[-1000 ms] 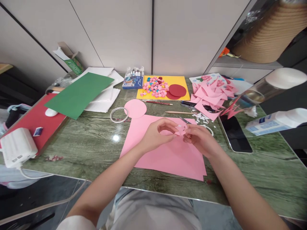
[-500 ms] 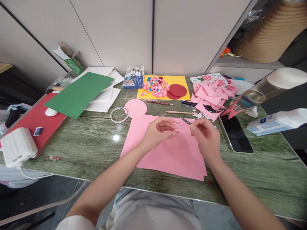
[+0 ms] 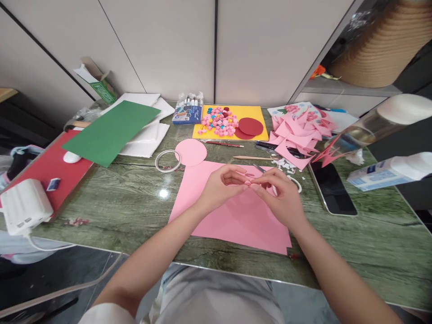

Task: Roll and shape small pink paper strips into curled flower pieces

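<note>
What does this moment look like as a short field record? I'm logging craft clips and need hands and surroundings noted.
left hand: pinches a small pink paper piece at its fingertips
right hand: fingertips meet the same piece
under hands: large pink sheet
behind: pink circle, tape ring, yellow sheet with paper bits
right side: phone, pink scraps
surface: green table

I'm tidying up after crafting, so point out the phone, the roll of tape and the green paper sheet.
phone (image 3: 333, 188): head view, middle of its dark screen.
roll of tape (image 3: 159, 164): head view, left side of the ring.
green paper sheet (image 3: 111, 131): head view, centre of the sheet.
</note>
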`<state>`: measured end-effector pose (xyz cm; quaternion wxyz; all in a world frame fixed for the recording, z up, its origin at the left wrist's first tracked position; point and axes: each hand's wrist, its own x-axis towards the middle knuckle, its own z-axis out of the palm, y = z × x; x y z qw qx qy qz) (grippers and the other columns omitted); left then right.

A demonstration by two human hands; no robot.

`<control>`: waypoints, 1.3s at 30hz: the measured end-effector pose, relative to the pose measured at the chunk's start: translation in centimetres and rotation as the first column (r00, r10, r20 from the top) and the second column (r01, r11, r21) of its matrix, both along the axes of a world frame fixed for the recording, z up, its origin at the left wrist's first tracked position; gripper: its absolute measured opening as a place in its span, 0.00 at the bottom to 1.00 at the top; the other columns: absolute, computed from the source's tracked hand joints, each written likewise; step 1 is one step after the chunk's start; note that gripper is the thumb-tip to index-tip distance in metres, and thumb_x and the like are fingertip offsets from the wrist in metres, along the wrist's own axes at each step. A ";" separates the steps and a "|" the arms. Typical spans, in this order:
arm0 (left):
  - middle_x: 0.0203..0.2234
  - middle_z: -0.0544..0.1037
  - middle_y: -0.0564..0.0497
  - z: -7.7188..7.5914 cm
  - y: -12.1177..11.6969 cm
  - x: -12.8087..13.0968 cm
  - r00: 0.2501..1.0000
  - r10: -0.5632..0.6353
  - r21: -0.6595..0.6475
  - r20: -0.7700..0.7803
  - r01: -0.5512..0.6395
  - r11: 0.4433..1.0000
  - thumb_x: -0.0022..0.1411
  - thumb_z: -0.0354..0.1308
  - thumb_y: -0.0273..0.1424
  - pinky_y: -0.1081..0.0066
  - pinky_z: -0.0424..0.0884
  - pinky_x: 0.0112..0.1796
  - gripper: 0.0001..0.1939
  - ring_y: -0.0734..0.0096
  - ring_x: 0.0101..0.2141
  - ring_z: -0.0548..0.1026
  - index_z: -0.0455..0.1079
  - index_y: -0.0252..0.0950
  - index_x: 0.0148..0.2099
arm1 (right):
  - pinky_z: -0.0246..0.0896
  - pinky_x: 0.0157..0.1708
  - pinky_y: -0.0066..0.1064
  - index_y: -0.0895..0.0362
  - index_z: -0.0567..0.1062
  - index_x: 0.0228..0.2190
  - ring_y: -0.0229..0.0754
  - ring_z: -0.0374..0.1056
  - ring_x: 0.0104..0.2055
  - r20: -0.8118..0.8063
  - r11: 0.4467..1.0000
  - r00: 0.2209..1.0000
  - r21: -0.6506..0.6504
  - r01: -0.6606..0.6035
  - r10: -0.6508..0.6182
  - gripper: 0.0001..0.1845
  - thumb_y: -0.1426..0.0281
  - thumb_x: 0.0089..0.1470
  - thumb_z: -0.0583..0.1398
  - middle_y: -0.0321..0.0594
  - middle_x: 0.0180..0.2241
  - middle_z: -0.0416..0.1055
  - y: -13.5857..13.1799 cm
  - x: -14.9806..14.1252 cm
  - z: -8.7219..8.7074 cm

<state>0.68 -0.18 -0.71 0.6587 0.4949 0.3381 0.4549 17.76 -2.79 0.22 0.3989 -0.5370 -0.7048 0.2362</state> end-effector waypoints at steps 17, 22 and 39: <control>0.27 0.77 0.52 0.0 0.3 -0.5 0.960 0.016 -0.442 0.278 0.113 0.890 0.43 0.66 0.23 0.68 0.62 0.45 0.17 0.72 0.38 0.74 0.68 0.35 0.38 | 0.56 0.36 0.36 0.51 0.72 0.34 0.39 0.62 0.35 0.402 0.881 0.915 0.446 -0.158 -0.040 0.07 0.73 0.51 0.59 0.38 0.31 0.65 0.1 0.5 -1.0; 0.26 0.76 0.53 0.2 0.5 -0.8 0.954 -0.031 -0.451 0.297 0.169 0.876 0.43 0.65 0.22 0.71 0.63 0.41 0.19 0.72 0.39 0.73 0.69 0.37 0.40 | 0.55 0.38 0.36 0.49 0.73 0.34 0.40 0.62 0.35 0.404 0.903 0.915 0.389 -0.186 0.014 0.06 0.71 0.52 0.58 0.38 0.32 0.66 0.2 0.7 -0.8; 0.27 0.78 0.52 -0.3 0.3 -0.4 0.987 -0.038 -0.246 0.156 0.076 0.966 0.43 0.66 0.24 0.67 0.66 0.42 0.20 0.72 0.33 0.75 0.68 0.35 0.41 | 0.59 0.43 0.37 0.51 0.73 0.34 0.42 0.64 0.42 0.121 0.995 0.989 0.052 -0.090 0.083 0.06 0.66 0.52 0.58 0.39 0.35 0.66 0.1 0.1 0.2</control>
